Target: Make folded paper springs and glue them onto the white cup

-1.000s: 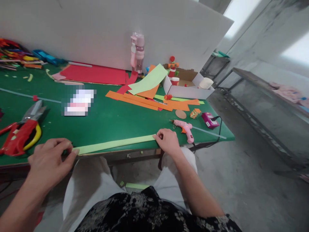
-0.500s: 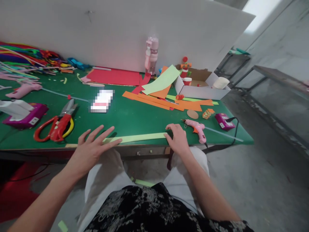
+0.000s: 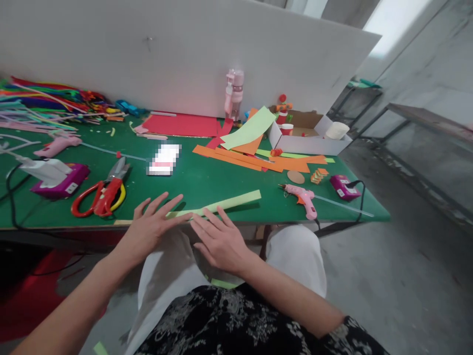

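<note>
A long light-green paper strip (image 3: 236, 200) lies along the front edge of the green table (image 3: 199, 182); its right end is lifted a little. My left hand (image 3: 153, 228) lies flat with fingers spread, fingertips pressing on the strip's left part. My right hand (image 3: 219, 241) is open too, fingers stretched toward the strip's middle, touching it at the table edge. Neither hand holds anything.
Red-handled scissors (image 3: 100, 191) lie left of my hands, beside a purple box (image 3: 61, 180). A pink glue gun (image 3: 303, 198) lies to the right. Orange paper strips (image 3: 251, 160), a red sheet (image 3: 181, 125), a pink bottle (image 3: 234, 93) and a white cardboard box (image 3: 306, 138) sit farther back.
My right hand let go of the strip's right end and slid left to its middle, opening flat. The strip's right end swung away from the edge. The left hand stays spread.
</note>
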{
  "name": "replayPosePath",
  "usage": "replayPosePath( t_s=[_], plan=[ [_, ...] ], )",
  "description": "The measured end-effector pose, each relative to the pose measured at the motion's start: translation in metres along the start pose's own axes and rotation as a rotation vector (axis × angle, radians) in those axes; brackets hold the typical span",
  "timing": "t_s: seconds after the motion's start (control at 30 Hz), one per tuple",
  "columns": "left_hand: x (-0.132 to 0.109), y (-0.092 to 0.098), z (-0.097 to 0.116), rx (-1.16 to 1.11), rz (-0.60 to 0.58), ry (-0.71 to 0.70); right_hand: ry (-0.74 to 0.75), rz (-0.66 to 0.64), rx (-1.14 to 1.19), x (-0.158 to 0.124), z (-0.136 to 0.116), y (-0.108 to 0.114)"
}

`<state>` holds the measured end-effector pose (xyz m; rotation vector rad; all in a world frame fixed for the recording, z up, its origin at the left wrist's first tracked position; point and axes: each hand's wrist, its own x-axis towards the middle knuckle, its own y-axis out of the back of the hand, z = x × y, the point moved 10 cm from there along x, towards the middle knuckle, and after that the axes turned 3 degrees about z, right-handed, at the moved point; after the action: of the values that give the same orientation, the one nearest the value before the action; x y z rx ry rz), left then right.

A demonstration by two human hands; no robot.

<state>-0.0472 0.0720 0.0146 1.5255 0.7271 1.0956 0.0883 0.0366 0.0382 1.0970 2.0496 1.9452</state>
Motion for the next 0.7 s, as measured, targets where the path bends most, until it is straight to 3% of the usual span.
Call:
replayPosePath(
  t_s=[0.17, 0.57, 0.7],
  plan=[
    [0.001, 0.002, 0.005, 0.009, -0.024, -0.03, -0.094, -0.041, -0.014, -0.002, 0.02, -0.023],
    [0.007, 0.007, 0.003, -0.108, -0.013, -0.008, -0.123, -0.09, 0.01, -0.001, 0.03, -0.028],
    [0.011, 0.009, -0.009, -0.167, 0.049, 0.085, -0.128, -0.081, 0.002, -0.002, 0.031, -0.027]
  ],
)
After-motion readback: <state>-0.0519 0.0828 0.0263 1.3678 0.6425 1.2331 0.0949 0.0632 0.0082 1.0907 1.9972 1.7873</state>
